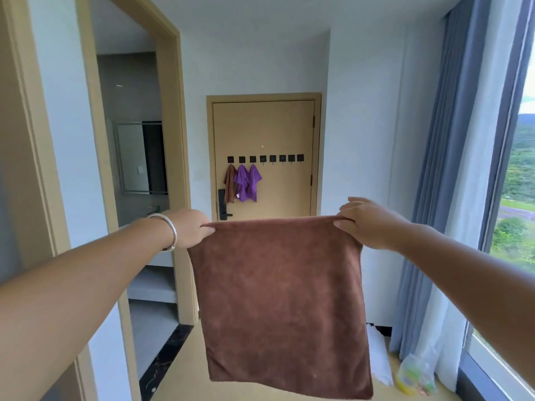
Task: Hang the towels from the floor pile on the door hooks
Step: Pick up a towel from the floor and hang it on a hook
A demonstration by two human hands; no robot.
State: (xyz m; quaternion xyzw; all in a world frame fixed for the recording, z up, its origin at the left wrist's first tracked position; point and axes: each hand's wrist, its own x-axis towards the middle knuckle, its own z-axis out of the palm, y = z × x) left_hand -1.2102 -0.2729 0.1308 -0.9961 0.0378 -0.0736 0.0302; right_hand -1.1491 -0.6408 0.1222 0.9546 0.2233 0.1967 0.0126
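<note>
Left hand [191, 228]: closed in a pinch on the top left corner of the large brown plush towel [282, 305]; plain silver bangle [168, 231] on the wrist.
Right hand [367, 222]: closed in a pinch on the top right corner of the same towel.
Brown towel: held up in the air, top edge stretched level between both hands, hanging flat, lower edge free above the floor.
Writing: none readable anywhere.
Tan wooden door [263, 157]: straight ahead, well beyond the towel, shut; black handle lock [222, 204] at its left edge.
Black square hooks [263, 159]: eight in one row; left three taken, right five bare.
Hung towels: three, namely one small brown towel [230, 183] and two purple towels [246, 183].
Open room: clear corridor between open doorway frame [173, 169] on the left and blue-grey curtain [451, 169] on the right.
Floor by curtain: white cloth heap [379, 357], one clear plastic bag [414, 374].
</note>
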